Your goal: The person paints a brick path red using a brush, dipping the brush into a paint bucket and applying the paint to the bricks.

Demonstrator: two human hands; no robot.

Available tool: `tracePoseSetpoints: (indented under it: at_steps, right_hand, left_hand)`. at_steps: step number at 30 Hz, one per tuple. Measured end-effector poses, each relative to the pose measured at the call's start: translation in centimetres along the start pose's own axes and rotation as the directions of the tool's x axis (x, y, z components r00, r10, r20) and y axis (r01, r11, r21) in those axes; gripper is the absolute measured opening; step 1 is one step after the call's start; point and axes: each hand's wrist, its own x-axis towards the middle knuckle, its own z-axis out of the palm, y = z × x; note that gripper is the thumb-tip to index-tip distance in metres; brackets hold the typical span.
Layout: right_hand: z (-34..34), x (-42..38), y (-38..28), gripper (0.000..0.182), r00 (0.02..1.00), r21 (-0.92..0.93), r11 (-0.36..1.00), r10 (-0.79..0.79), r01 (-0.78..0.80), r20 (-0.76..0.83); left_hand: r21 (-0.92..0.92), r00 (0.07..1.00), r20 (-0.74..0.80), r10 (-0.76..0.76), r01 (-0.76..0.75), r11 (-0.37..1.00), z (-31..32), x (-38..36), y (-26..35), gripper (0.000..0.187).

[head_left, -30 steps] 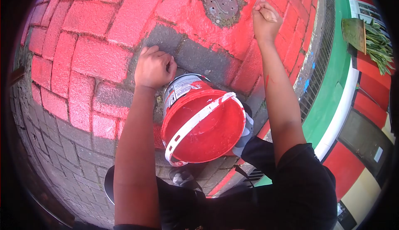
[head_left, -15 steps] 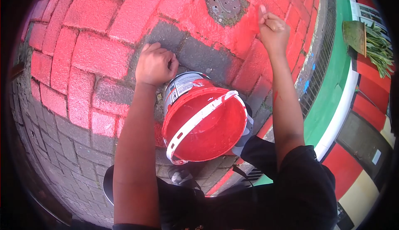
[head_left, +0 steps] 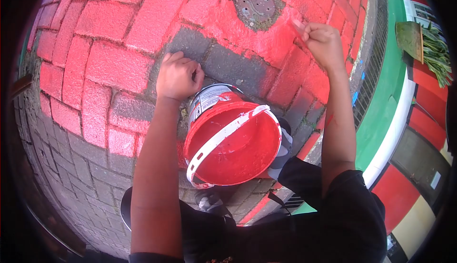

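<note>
A paint bucket (head_left: pixel 233 146), red inside with a white handle strap across its mouth, stands close to my body. My left hand (head_left: pixel 180 76) is closed in a loose fist beside the bucket's labelled side; a dark hollow shows between its curled fingers and nothing is visible in it. Farther right, my right hand (head_left: pixel 324 45) is closed over the red-painted paving, with one digit sticking out and blurred at the tip. Whatever it may hold is hidden. Between the hands lie unpainted grey bricks (head_left: pixel 233 68).
A round metal cover (head_left: pixel 257 5) sits among the red bricks (head_left: pixel 114 65). On the right run a drain grate (head_left: pixel 369 82), a green strip (head_left: pixel 384 101) and a planter (head_left: pixel 410 42) with leafy plants. A shoe (head_left: pixel 281 153) shows beside the bucket.
My right hand has shifted slightly right and down, and its outstretched digit now tilts to the left. My left hand and the bucket have barely moved.
</note>
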Motion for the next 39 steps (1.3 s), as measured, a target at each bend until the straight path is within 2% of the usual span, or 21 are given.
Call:
tracePoseSetpoints:
  at_steps: [1, 2, 3, 7, 9, 10, 11, 13, 14, 16, 18, 21, 22, 23, 25, 29, 32, 34, 35, 37, 39]
  right_hand:
    - [0.6, 0.4, 0.1, 0.011, 1.000, 0.004, 1.000, 0.003, -0.003, -0.001]
    - [1.4, 1.0, -1.9, 0.010, 0.998, 0.348, 0.936, -0.060, 0.054, 0.009]
    - [2.3, 1.6, -3.3, 0.008, 0.992, 0.649, 0.754, -0.125, 0.099, -0.007]
    - [5.5, 2.3, -3.1, 0.009, 0.975, 0.602, 0.795, -0.188, 0.078, 0.121]
    - [4.0, 1.5, -1.4, 0.010, 0.953, 0.160, 0.961, -0.251, 0.225, 0.169]
    - [2.0, 1.1, -2.1, 0.011, 0.948, 0.021, 0.997, -0.083, 0.080, 0.306]
    - [1.5, 1.2, -1.5, 0.011, 0.946, 0.019, 0.996, -0.087, 0.085, 0.312]
    - [0.4, 1.4, -0.4, 0.012, 0.916, 0.087, 0.948, -0.317, 0.305, 0.247]
    - [0.3, 1.8, -1.6, 0.012, 0.916, 0.079, 0.949, -0.316, 0.306, 0.246]
    - [1.7, 3.1, -6.3, 0.014, 0.949, -0.018, 0.997, -0.070, 0.079, 0.306]
    - [5.1, 5.9, -6.6, 0.016, 0.937, 0.208, 0.942, -0.300, 0.262, 0.180]
    - [6.7, 9.0, -7.0, 0.017, 0.899, 0.162, 0.888, -0.437, 0.430, 0.008]
    - [7.1, 8.7, -6.6, 0.020, 0.928, 0.389, 0.850, -0.371, 0.355, -0.038]
    - [6.9, 7.8, -5.7, 0.020, 0.927, 0.389, 0.850, -0.373, 0.355, -0.032]
    - [4.8, 5.3, -4.0, 0.024, 0.975, 0.107, 0.988, -0.132, 0.114, 0.179]
    - [1.4, 4.8, -2.8, 0.025, 0.934, -0.110, 0.978, -0.130, 0.176, 0.334]
    - [3.2, 8.7, -4.3, 0.027, 0.908, -0.030, 0.959, -0.256, 0.281, 0.331]
    - [5.2, 11.3, -6.0, 0.016, 0.922, 0.348, 0.931, -0.224, 0.108, 0.315]
    - [6.1, 12.6, -5.5, 0.016, 0.922, 0.356, 0.928, -0.227, 0.108, 0.313]
    - [8.2, 14.5, -4.2, 0.018, 0.997, 0.722, 0.689, -0.018, 0.065, -0.073]
    - [7.2, 12.2, -4.8, 0.015, 0.998, 0.652, 0.757, 0.011, 0.034, -0.065]
  left_hand:
    - [0.003, 1.000, -0.005, 0.004, -0.004, 1.000, 0.0, 0.0, 0.0, 0.018]
    - [0.003, 1.000, 0.001, 0.007, -0.007, 1.000, 0.0, 0.0, 0.1, 0.018]
    - [0.010, 1.000, 0.000, 0.011, -0.011, 1.000, 0.0, 0.0, 0.1, 0.018]
    - [0.014, 1.000, 0.010, 0.001, -0.001, 1.000, -0.1, 0.0, 0.1, 0.018]
    - [0.019, 1.000, 0.001, 0.000, 0.000, 1.000, 0.0, 0.0, 0.0, 0.018]
    - [0.017, 1.000, -0.010, 0.004, -0.004, 1.000, 0.0, -0.1, -0.1, 0.018]
    - [0.016, 1.000, -0.013, -0.004, 0.004, 1.000, 0.0, -0.2, -0.2, 0.018]
    - [0.009, 1.000, 0.003, -0.007, 0.007, 1.000, 0.0, -0.2, -0.1, 0.018]
    - [0.005, 1.000, -0.003, -0.004, 0.005, 1.000, 0.1, 0.0, 0.0, 0.018]
    - [-0.007, 0.999, 0.027, -0.030, 0.031, 1.000, 0.0, -0.1, 0.0, 0.018]
    - [0.005, 1.000, 0.019, -0.019, 0.018, 1.000, -0.2, 0.0, 0.0, 0.018]
    - [-0.018, 1.000, 0.006, -0.005, 0.005, 1.000, -0.2, -0.1, 0.0, 0.018]
    - [-0.051, 1.000, -0.011, -0.001, 0.001, 0.999, -0.2, -0.1, 0.0, 0.020]
    - [-0.053, 1.000, -0.011, -0.007, 0.007, 0.999, -0.1, -0.2, -0.1, 0.020]
    - [-0.048, 1.000, -0.028, 0.007, -0.008, 0.999, -0.1, -0.2, -0.2, 0.020]
    - [-0.040, 1.000, -0.023, 0.012, -0.013, 0.999, -0.1, -0.3, -0.1, 0.019]
    - [-0.014, 0.999, 0.022, -0.027, 0.027, 1.000, -0.3, 0.0, 0.1, 0.019]
    - [-0.018, 1.000, 0.015, -0.023, 0.024, 1.000, -0.4, -0.1, 0.0, 0.019]
    - [-0.010, 1.000, 0.019, -0.023, 0.023, 1.000, -0.4, -0.1, -0.1, 0.019]
    - [-0.017, 1.000, 0.013, -0.019, 0.020, 1.000, -0.2, -0.1, -0.1, 0.019]
    - [-0.015, 1.000, 0.019, -0.022, 0.023, 1.000, -0.2, -0.2, -0.1, 0.020]
